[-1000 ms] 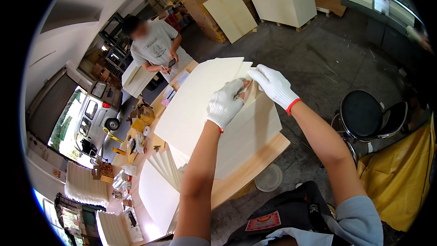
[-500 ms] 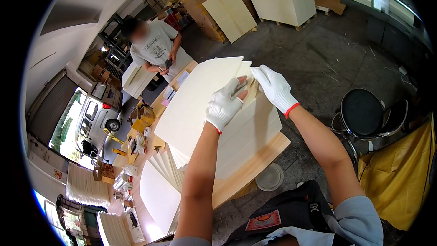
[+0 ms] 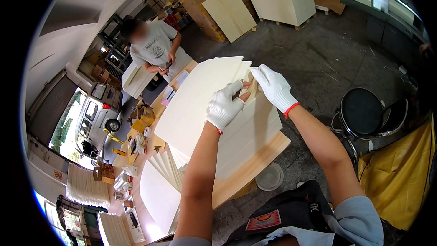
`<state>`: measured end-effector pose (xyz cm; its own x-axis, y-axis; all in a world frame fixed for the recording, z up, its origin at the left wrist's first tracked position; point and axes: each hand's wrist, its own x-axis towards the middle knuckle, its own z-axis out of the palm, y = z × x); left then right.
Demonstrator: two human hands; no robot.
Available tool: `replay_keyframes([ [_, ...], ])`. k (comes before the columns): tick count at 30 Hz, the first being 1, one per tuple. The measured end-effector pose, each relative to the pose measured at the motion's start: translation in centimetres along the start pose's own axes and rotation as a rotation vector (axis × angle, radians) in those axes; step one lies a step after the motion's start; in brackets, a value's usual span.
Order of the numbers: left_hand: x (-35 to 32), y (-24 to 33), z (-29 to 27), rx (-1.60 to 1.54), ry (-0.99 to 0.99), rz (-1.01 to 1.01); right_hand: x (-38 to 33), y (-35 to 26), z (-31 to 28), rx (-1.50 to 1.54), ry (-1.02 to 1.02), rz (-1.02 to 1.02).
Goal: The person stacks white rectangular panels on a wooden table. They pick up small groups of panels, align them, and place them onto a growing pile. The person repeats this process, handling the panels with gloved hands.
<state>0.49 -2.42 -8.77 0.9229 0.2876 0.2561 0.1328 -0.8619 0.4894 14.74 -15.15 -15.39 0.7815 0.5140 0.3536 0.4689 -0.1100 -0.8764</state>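
Observation:
A tall stack of white sheets (image 3: 200, 98) stands on the wooden table, its right-hand edges fanned apart. My left hand (image 3: 226, 105), in a white knit glove with bare fingertips, rests over the stack near the fanned edges. Its thumb and forefinger are apart, the tips touching the sheet edges. At the far right corner my right hand (image 3: 272, 85), gloved in white with a red cuff, is closed on the edges of several sheets. The undersides of its fingers are hidden.
Another fanned pile of white sheets (image 3: 157, 196) lies on the table nearer left, beyond it tools and small boxes. Across the table stands a person (image 3: 157, 45) holding a dark object. A black stool (image 3: 363, 111) and a round plastic tub (image 3: 269, 176) are at right on the floor.
My left fingertips have shifted slightly right and down along the sheet edges, with thumb and forefinger still apart. The right hand has barely moved. Part of a hand now shows at the far right rim.

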Motion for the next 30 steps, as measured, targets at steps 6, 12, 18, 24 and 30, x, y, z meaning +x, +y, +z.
replay_keyframes([
  [6, -0.2, -0.3, 0.1, -0.039, 0.068, 0.001, -0.2, -1.1, -0.6, -0.048, -0.057, 0.049],
  [12, -0.1, 0.4, 0.1, 0.036, 0.010, 0.001, 0.0, -0.2, -0.1, -0.027, -0.014, 0.033],
  [18, 0.0, 0.0, 0.2, 0.037, 0.025, 0.031, -0.1, -0.5, -0.2, -0.035, -0.028, 0.057],
  [24, 0.0, 0.4, -0.4, 0.037, -0.048, -0.032, -0.1, -0.7, -0.4, -0.033, -0.027, 0.068],
  [30, -0.1, -0.4, 0.2, 0.003, 0.048, 0.012, -0.2, -1.0, -0.5, -0.051, -0.038, 0.063],
])
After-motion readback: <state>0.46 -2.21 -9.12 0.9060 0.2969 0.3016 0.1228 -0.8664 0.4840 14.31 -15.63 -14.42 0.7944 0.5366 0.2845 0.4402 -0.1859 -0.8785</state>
